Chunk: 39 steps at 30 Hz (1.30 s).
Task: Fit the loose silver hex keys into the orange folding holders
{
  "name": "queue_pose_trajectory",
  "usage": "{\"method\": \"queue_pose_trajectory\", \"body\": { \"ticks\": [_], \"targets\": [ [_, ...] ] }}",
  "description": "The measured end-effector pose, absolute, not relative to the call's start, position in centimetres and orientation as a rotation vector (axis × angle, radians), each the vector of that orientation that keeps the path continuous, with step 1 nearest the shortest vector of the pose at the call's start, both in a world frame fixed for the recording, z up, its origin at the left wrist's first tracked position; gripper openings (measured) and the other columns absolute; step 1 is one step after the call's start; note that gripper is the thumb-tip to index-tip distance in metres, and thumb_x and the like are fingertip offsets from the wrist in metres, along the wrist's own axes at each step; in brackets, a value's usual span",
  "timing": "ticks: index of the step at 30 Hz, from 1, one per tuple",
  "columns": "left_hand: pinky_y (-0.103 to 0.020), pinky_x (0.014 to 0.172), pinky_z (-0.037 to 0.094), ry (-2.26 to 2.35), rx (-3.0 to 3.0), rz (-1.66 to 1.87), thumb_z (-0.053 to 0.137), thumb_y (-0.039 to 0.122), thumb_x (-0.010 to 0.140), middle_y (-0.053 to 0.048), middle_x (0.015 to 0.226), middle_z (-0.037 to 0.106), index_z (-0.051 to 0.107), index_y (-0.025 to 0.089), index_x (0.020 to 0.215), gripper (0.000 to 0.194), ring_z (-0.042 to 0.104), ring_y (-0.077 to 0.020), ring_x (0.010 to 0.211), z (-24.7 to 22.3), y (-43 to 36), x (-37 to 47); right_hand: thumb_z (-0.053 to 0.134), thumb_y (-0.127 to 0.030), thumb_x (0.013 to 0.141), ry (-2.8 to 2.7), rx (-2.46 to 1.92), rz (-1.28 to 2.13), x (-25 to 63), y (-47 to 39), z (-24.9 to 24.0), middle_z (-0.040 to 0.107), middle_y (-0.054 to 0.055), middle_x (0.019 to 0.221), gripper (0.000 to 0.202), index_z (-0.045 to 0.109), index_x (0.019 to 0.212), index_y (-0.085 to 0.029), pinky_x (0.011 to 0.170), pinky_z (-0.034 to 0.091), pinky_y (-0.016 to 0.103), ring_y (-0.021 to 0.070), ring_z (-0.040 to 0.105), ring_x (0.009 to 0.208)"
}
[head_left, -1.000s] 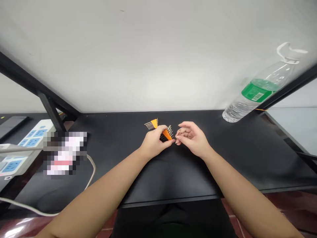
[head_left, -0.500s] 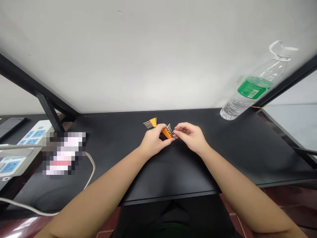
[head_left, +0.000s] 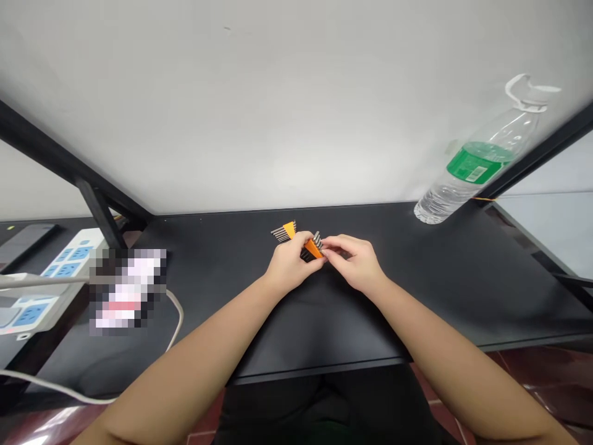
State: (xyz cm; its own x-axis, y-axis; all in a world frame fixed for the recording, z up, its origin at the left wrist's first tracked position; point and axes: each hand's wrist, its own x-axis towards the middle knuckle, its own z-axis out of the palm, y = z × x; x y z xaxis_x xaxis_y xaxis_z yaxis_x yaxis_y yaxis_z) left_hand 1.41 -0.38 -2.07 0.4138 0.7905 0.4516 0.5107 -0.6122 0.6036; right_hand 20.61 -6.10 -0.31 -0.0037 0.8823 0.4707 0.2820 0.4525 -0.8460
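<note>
Our left hand grasps the orange holder; our right hand's grasp we cannot tell; slack fingers could drop metal keys.

- Your left hand hides part of the gripped orange holder.
- Contact at your right hand's fingertips: too small to confirm.
- Pixelation obscures the flat object to your left.
- Power strip: cropped by the left edge.
- Bottle: fine label print illegible to you.
</note>
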Motion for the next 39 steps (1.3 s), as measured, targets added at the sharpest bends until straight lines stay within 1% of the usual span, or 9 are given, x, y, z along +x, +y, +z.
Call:
{"method": "queue_pose_trajectory", "body": {
  "ticks": [3, 7, 13, 19, 21, 24, 27, 32, 39],
  "targets": [
    [-0.029, 0.078, 0.058, 1.093, 2.280, 1.076, 0.081, 0.043, 0.079, -0.002, 0.100, 0.077, 0.060, 0.022, 0.116, 0.047, 0.075, -0.0183, 0.086, -2.0, -0.4, 1.5, 0.075, -0.038, 0.090, -1.368, -0.990, 0.912, 20.9, -5.8, -0.2, 0.074, 0.006, 0.101, 0.022, 0.083, 0.107, -0.027, 0.082, 0.063, 0.039, 0.0204, 0.072, 0.084],
    [-0.028, 0.075, 0.059, 1.086, 2.281, 1.089, 0.084, 0.043, 0.077, -0.002, 0.099, 0.076, 0.061, 0.022, 0.114, 0.048, 0.074, -0.0182, 0.084, -1.7, -0.5, 1.4, 0.080, -0.042, 0.086, -1.133, -0.941, 1.176, 21.2, -5.2, -0.1, 0.069, 0.005, 0.106, 0.022, 0.085, 0.100, -0.025, 0.074, 0.059, 0.033, 0.0162, 0.066, 0.082],
    [-0.027, 0.075, 0.058, 1.069, 2.274, 1.102, 0.083, 0.041, 0.079, -0.002, 0.100, 0.076, 0.061, 0.022, 0.114, 0.046, 0.074, -0.0172, 0.083, -1.9, -0.5, 1.2, 0.086, -0.037, 0.080, -0.903, -0.856, 1.461, 21.0, -4.8, 0.0, 0.070, 0.004, 0.095, 0.023, 0.080, 0.096, -0.022, 0.078, 0.057, 0.034, 0.0176, 0.065, 0.089],
    [-0.027, 0.073, 0.056, 1.044, 2.292, 1.077, 0.083, 0.041, 0.080, 0.000, 0.095, 0.075, 0.062, 0.022, 0.112, 0.043, 0.071, -0.0151, 0.076, -1.4, -0.8, 1.2, 0.084, -0.030, 0.081, -0.872, -0.830, 1.533, 20.3, -5.5, -0.3, 0.067, 0.000, 0.094, 0.020, 0.073, 0.096, -0.023, 0.068, 0.049, 0.026, 0.0133, 0.062, 0.082],
    [-0.026, 0.072, 0.056, 1.043, 2.300, 1.072, 0.082, 0.039, 0.081, 0.001, 0.094, 0.075, 0.062, 0.022, 0.111, 0.040, 0.071, -0.0150, 0.077, -1.2, -0.9, 1.3, 0.085, -0.029, 0.080, -0.888, -0.829, 1.577, 20.2, -5.7, -0.7, 0.067, -0.001, 0.094, 0.023, 0.072, 0.097, -0.023, 0.068, 0.047, 0.026, 0.0123, 0.060, 0.079],
    [-0.026, 0.075, 0.056, 1.050, 2.322, 1.077, 0.084, 0.038, 0.078, 0.000, 0.097, 0.075, 0.062, 0.023, 0.113, 0.044, 0.072, -0.0160, 0.081, -1.3, -1.0, 1.3, 0.087, -0.029, 0.080, -0.899, -0.828, 1.621, 20.2, -5.8, -1.2, 0.068, -0.001, 0.094, 0.027, 0.071, 0.102, -0.023, 0.070, 0.047, 0.027, 0.0115, 0.059, 0.076],
    [-0.028, 0.077, 0.057, 1.014, 2.306, 1.067, 0.085, 0.043, 0.078, -0.001, 0.100, 0.075, 0.061, 0.023, 0.115, 0.049, 0.072, -0.0167, 0.083, -1.7, -1.0, 1.3, 0.088, -0.031, 0.080, -0.903, -0.853, 1.654, 20.7, -5.7, -1.5, 0.068, -0.001, 0.089, 0.028, 0.072, 0.101, -0.023, 0.074, 0.048, 0.029, 0.0112, 0.059, 0.074],
    [-0.030, 0.079, 0.058, 0.942, 2.226, 1.020, 0.087, 0.046, 0.075, -0.001, 0.101, 0.076, 0.059, 0.023, 0.115, 0.054, 0.073, -0.0182, 0.086, -2.0, -1.1, 1.3, 0.088, -0.034, 0.080, -0.957, -0.900, 1.611, 21.0, -5.7, -1.5, 0.067, -0.001, 0.079, 0.028, 0.071, 0.097, -0.021, 0.068, 0.046, 0.029, 0.0113, 0.058, 0.066],
    [-0.031, 0.081, 0.059, 0.891, 2.175, 0.996, 0.084, 0.047, 0.078, -0.002, 0.100, 0.075, 0.059, 0.022, 0.116, 0.052, 0.074, -0.0184, 0.086, -2.1, -1.1, 1.0, 0.088, -0.034, 0.080, -0.925, -0.886, 1.634, 20.7, -5.9, -1.4, 0.066, -0.002, 0.077, 0.032, 0.070, 0.103, -0.022, 0.068, 0.045, 0.029, 0.0114, 0.057, 0.065]
  ]
}}
